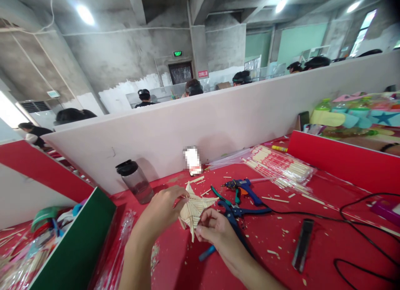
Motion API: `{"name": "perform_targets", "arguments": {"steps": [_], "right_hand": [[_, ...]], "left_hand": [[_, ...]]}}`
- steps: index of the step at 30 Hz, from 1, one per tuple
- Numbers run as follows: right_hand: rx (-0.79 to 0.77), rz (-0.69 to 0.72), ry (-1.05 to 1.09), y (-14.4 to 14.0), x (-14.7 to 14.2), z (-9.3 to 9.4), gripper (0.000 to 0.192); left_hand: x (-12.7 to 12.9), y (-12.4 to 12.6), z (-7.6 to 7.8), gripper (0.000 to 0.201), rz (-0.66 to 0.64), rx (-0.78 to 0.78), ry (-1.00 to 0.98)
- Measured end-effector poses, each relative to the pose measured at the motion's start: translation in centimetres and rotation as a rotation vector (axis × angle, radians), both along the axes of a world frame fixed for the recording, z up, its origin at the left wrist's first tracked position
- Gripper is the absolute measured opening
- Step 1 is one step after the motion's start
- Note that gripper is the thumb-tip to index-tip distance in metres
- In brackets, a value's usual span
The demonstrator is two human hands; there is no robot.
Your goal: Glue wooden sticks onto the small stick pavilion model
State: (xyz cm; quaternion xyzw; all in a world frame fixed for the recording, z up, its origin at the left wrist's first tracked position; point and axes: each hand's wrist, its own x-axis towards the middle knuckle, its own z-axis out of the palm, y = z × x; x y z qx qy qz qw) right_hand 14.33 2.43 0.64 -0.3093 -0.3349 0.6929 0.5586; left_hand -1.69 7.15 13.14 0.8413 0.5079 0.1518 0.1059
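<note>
A small piece made of glued wooden sticks (196, 210) is held up just above the red desk (281, 256) by both hands. The left hand (164, 210) is closed on its left edge & upper tip, thumb and fingers pinching the sticks; the right hand (215, 231) is closed on the lower right corner, fingertips curled under it. The piece is fan- or star-shaped, w/ sticks laid side by side and a few ends poking out past the edge. Judged from this, the step in hand is checking or pressing the glued sticks, the piece being turned btwn the hands, not glued at this moment. The glue gun (242, 186) lies on the desk just behind the right hand, untouched, its black cord (359, 227) running off to the right. Blue-handled cutters (233, 213) lie beside it, partly hidden by the right hand. For any next stick or trim, one hand would probably have to be freed while the piece is kept steady by the other. A pack of loose sticks (281, 165) lies further back, near the white partition (218, 119). A dark bottle (136, 181) stands to the left, and a black comb-like item (302, 244) lies to the right. Stick offcuts are scattered over the desk. A green box (78, 248) sits at near left.
</note>
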Motion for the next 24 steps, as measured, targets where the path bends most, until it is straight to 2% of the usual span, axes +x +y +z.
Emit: {"name": "perform_targets", "arguments": {"steps": [15,24], "right_hand": [[-0.005,-0.01,-0.051,0.25,-0.35,-0.35,0.041],[-0.008,-0.073,-0.108,0.29,-0.62,0.16,0.04]], "left_hand": [[0.13,-0.05,0.19,0.022,-0.006,-0.01,-0.006],[-0.01,-0.17,0.0,0.022,0.002,-0.013,-0.011]]}}
